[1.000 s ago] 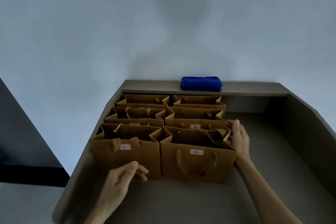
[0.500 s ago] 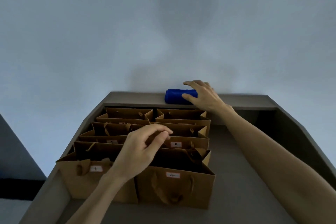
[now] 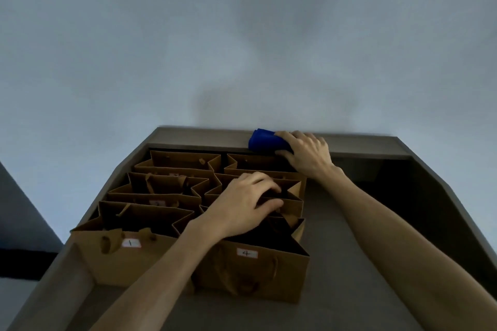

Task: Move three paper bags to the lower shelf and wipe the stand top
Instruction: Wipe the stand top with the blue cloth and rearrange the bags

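My right hand (image 3: 306,154) closes around the blue cloth (image 3: 265,141) on the stand's top ledge (image 3: 363,144). Nearer me, my left hand (image 3: 243,203) pinches the middle bag (image 3: 291,196) at its rim; bag 4 (image 3: 269,269) stands just below that grip, bag 1 (image 3: 121,258) to its left.

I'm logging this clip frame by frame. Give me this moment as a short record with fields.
bags: six brown paper bags in two columns on the stand surface
labels readable: 1, 4
cloth: blue cloth on the back ledge
right hand: gripping the cloth
left hand: fingers at the middle right bag's rim; grip unclear
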A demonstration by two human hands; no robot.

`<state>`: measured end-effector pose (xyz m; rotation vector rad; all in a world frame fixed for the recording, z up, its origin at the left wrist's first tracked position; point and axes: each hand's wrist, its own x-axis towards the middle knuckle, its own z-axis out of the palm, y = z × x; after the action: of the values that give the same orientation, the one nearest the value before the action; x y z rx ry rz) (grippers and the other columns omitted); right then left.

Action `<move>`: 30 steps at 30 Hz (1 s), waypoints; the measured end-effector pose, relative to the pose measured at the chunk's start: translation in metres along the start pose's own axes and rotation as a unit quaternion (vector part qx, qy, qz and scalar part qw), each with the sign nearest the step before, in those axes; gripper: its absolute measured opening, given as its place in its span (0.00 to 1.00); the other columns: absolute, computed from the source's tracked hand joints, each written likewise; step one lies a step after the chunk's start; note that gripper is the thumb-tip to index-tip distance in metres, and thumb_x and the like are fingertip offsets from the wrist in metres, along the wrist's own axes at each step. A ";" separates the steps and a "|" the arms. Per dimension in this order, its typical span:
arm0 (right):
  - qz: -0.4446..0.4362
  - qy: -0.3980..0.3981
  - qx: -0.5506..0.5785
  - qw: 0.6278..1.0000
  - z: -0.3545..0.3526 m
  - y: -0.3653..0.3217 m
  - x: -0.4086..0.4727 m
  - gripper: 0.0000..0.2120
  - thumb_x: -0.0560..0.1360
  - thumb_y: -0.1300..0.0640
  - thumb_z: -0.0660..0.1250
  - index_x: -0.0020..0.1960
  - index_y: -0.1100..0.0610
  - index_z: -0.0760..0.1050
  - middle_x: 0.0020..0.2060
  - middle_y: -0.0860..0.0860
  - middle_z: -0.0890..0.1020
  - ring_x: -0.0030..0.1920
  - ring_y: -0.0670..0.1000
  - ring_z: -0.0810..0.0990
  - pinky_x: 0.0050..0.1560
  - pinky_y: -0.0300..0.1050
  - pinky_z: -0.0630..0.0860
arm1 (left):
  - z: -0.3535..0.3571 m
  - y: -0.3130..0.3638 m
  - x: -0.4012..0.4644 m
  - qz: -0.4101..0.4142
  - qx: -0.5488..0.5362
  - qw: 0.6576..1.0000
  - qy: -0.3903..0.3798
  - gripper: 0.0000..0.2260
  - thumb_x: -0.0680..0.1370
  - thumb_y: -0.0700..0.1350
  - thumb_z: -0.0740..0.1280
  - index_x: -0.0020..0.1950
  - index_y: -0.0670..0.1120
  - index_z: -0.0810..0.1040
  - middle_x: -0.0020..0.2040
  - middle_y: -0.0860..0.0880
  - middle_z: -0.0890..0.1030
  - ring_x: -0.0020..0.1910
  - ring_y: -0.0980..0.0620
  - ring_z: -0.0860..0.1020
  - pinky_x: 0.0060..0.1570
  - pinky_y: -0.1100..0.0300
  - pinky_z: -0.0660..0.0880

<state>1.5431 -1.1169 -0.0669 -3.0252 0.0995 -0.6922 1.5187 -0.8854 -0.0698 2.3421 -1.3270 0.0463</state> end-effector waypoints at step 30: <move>0.094 -0.167 0.017 0.981 -0.009 -0.056 -0.296 0.27 0.78 0.30 0.44 0.72 0.40 0.62 0.65 0.44 0.75 0.60 0.48 0.72 0.56 0.46 0.71 | 0.033 0.013 0.024 0.054 0.156 0.979 -0.119 0.32 0.74 0.68 0.38 0.76 0.60 0.56 0.80 0.53 0.49 0.78 0.47 0.49 0.75 0.42 0.46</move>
<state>1.2758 -1.0406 -0.1838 -2.9944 0.3506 -0.1656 1.5146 -0.9238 -0.0886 2.5957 -1.6681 0.0083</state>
